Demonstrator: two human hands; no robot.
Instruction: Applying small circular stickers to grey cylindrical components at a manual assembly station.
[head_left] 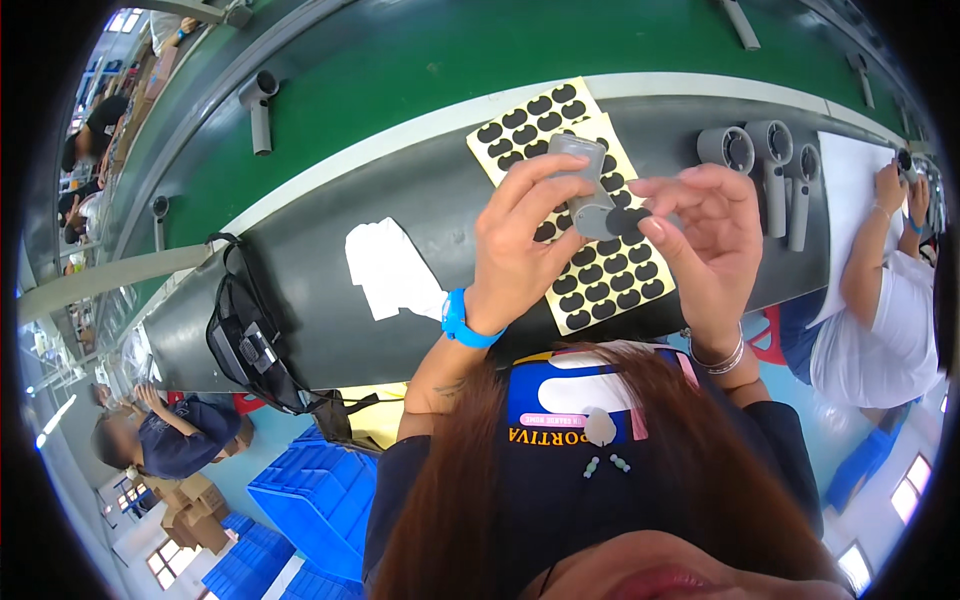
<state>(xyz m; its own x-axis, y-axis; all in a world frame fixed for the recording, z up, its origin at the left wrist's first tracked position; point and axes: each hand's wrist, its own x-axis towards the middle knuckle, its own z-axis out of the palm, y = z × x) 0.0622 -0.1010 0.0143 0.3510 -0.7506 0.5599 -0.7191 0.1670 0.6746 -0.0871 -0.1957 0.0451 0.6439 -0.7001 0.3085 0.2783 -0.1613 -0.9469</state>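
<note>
My left hand [525, 225] is wrapped round a grey plastic housing [577, 152] with a handle and a rounded end, and holds it over the sticker sheets. Between the thumb and fingers of my right hand [705, 230] is a small black sticker [626, 220], right at the housing's rounded end; whether it is stuck down I cannot tell. Under both hands lie overlapping pale yellow sheets [598, 125] with rows of black notched stickers. A white cloth or paper piece [385, 268] rests left of my left hand.
Several grey housings with round heads [768, 145] stand at right on the dark table [310, 225]. More housings [261, 110] sit on the green belt [400, 70] beyond. A black mesh bag [245, 335] lies at left. Blue crates [315, 490] are below. A co-worker [875, 290] works at right.
</note>
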